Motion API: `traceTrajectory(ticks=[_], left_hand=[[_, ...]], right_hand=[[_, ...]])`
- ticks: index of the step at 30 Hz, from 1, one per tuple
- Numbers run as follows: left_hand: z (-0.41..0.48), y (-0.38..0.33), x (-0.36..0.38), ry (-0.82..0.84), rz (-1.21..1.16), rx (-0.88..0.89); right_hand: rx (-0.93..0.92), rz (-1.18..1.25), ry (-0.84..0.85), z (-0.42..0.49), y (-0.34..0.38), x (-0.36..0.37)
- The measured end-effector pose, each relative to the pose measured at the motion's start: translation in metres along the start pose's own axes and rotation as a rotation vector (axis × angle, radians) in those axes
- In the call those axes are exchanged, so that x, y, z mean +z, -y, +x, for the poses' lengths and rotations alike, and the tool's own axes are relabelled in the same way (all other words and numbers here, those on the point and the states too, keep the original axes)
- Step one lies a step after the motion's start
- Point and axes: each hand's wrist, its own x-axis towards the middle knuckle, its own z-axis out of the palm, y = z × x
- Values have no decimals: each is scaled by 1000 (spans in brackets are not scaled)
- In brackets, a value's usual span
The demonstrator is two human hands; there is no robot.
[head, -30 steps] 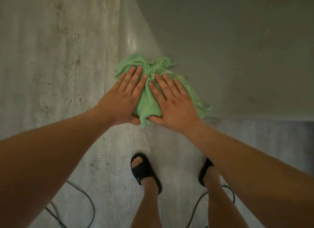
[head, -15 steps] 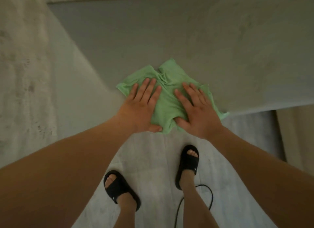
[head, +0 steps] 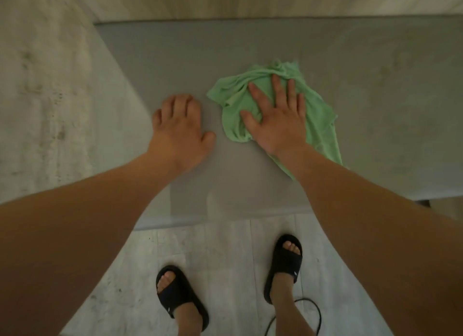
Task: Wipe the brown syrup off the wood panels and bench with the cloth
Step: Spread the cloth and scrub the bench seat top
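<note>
A crumpled green cloth [head: 318, 110] lies on the flat grey bench top [head: 175, 60], right of centre. My right hand [head: 275, 117] presses flat on the cloth with its fingers spread. My left hand [head: 180, 125] rests on the bare bench surface just left of the cloth, fingers bent at the tips, holding nothing. I see no brown syrup on the bench in this dim light. A strip of pale wood panel [head: 250, 0] runs along the far edge of the bench.
Pale mottled floor [head: 37, 97] surrounds the bench on the left and in front. My feet in black slides [head: 285, 260] stand before the bench's front edge. A dark cable [head: 313, 313] loops on the floor by the right foot.
Both hands pressed on the cloth before. Now my left hand has come off it onto the bare bench, and my right hand has slid the cloth to the right. The view has shifted.
</note>
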Motion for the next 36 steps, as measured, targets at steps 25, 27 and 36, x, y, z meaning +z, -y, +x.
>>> traceTrajectory(ticks=[25, 27, 36], left_hand=[[104, -102, 20, 262, -4, -296], [106, -101, 19, 290, 2, -297], [115, -91, 13, 365, -6, -260]], right_hand=[[63, -22, -12, 149, -141, -66], [154, 19, -10, 145, -144, -68], [57, 32, -78, 44, -97, -30]])
